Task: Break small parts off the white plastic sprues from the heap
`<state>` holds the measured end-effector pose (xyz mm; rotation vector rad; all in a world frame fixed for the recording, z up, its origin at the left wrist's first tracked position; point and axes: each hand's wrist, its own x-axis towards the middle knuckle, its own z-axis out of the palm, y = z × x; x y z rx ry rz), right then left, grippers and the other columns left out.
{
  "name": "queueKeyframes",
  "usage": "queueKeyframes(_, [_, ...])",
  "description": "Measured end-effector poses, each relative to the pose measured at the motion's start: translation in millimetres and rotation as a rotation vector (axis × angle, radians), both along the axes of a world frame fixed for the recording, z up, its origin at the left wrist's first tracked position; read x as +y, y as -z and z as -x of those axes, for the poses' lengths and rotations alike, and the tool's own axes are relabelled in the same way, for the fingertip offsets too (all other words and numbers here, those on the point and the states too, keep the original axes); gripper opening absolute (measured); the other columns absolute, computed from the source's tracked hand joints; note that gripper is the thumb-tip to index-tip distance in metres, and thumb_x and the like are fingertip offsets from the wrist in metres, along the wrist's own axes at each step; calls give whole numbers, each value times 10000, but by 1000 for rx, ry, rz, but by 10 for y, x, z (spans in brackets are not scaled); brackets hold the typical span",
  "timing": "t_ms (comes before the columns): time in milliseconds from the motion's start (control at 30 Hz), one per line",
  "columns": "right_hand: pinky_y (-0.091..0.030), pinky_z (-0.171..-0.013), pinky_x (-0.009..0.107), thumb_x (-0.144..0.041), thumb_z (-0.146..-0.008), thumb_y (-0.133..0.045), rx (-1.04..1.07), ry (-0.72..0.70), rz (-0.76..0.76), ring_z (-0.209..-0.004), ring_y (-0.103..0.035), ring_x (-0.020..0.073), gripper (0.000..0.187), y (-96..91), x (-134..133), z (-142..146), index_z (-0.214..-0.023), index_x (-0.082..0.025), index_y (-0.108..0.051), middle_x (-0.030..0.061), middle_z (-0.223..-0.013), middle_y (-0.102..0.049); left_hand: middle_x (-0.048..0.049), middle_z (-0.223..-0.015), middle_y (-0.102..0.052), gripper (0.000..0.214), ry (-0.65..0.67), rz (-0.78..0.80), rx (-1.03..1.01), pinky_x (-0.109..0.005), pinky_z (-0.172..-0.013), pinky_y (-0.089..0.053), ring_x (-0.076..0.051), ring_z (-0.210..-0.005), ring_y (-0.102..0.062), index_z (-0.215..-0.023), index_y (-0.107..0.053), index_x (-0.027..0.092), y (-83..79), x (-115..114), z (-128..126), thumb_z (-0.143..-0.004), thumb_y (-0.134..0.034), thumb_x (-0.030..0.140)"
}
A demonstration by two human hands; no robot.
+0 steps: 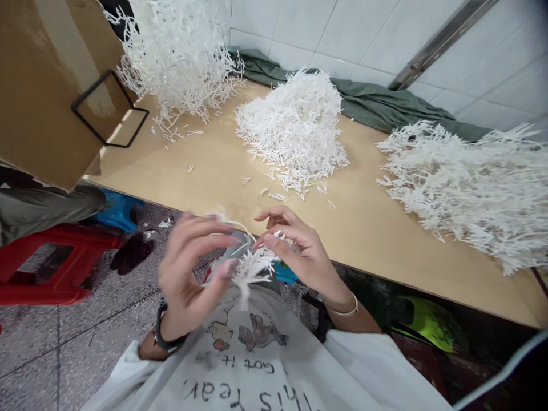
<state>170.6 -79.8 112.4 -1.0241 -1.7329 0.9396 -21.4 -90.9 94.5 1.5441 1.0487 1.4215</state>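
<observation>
My left hand (pixel 188 274) and my right hand (pixel 295 251) meet in front of my chest, just below the near edge of the wooden table (pixel 205 165). Between them is a small white plastic sprue (pixel 252 265) with many thin spikes. Left thumb and fingers pinch its lower part, blurred by motion. My right fingertips pinch its upper side, with a few small white pieces showing at the fingers. Both hands are closed on it.
Three heaps of the same white spiky pieces lie on the table: back left (pixel 180 51), middle (pixel 295 125), right (pixel 475 182). A cardboard box (pixel 47 85) with a black wire handle overhangs at left. Green cloth (pixel 377 103) lines the tiled wall. A red stool (pixel 55 262) stands on the floor.
</observation>
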Motion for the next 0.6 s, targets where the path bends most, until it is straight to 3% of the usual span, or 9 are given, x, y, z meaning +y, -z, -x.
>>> queueKeyframes(100, [-454,-947,375,-368,-960,-463,106,17,-4,-1052,-550,180,309,59,1,82,-829,-233,-708,60,-1187,-570,-31,-1035,-607,176,284,94,16,-328,-965,-430,-186,-1038,-572,-1023,-561,242,-2,21,-92,-858,-623,241])
queueKeyframes(167, [-421,-996,386,-384,-985,-389,164,53,-28,-1116,-519,185,352,109,2,134,-874,-241,-691,58,-1198,-554,-27,-993,-597,196,381,208,-64,-270,-844,-469,-161,-955,-585,-1064,-525,249,25,63,-169,-881,-596,258])
queueKeyframes(267, [-435,-942,367,-385,-1008,-289,178,126,-90,-1059,-522,179,400,174,7,185,-883,-233,-638,61,-993,-547,-29,-904,-602,149,463,300,-57,-246,-754,-465,-158,-848,-565,-996,-595,219,73,101,-239,-891,-575,323])
queueKeyframes(367, [-443,-849,342,-340,-1009,-289,66,209,-215,-953,-515,171,320,225,13,181,-902,-224,-567,50,-910,-502,-5,-784,-582,204,478,325,-25,-224,-662,-422,-130,-710,-501,-834,-634,187,104,105,-257,-903,-548,359])
queueKeyframes(467, [-435,-744,341,-360,-981,-358,-40,282,-508,-861,-496,186,197,280,16,124,-1008,-221,-495,52,-900,-491,15,-728,-556,226,432,337,-59,-203,-632,-390,-105,-667,-463,-802,-638,171,114,108,-257,-907,-549,350])
queueKeyframes(533, [-416,-686,344,-383,-966,-390,-176,255,-678,-790,-488,196,208,312,16,75,-1052,-210,-469,53,-855,-511,16,-734,-578,211,410,324,-86,-192,-647,-397,-102,-682,-480,-810,-654,167,118,109,-255,-895,-576,344])
queueKeyframes(600, [-397,-660,348,-415,-963,-399,-337,200,-737,-743,-492,203,259,334,12,30,-1068,-190,-472,59,-814,-548,16,-752,-607,200,389,323,-92,-184,-667,-408,-103,-706,-506,-809,-668,170,123,106,-255,-886,-594,339])
